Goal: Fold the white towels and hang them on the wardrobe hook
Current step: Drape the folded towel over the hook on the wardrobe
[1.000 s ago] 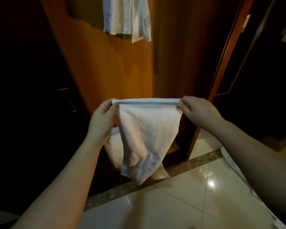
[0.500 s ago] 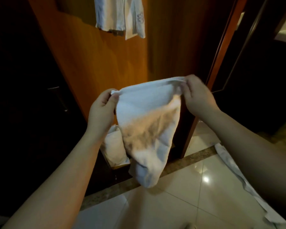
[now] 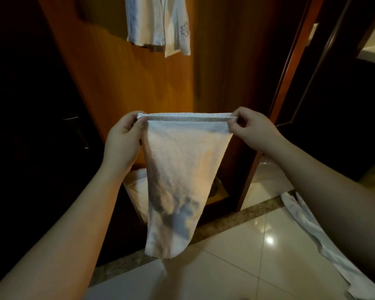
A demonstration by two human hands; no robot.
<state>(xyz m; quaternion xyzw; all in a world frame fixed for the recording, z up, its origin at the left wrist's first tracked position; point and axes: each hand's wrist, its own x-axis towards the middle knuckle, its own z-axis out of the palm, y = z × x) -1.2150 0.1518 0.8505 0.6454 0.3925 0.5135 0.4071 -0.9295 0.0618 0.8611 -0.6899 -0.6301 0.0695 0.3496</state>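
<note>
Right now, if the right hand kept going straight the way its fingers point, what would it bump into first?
The right hand points leftward along the white towel top edge, so it would likely meet the left hand, which pinches the other corner. Depth looks similar, though one view cannot confirm it.

We hold both arms extended forward from the lower corners of the view, forearms bare and converging toward the centre. Our left hand (image 3: 122,140) is raised to mid-frame, back of the hand toward us, with thumb and curled fingers closed in a pinch grip on the left top corner of the white towel (image 3: 178,169). Our right hand (image 3: 252,128) sits level with the left and well apart from it, knuckles upward, thumb and forefinger pinching the right top corner, remaining fingers curled. Both wrists are roughly straight. The grips keep the towel's top edge taut and horizontal between our hands.
</note>
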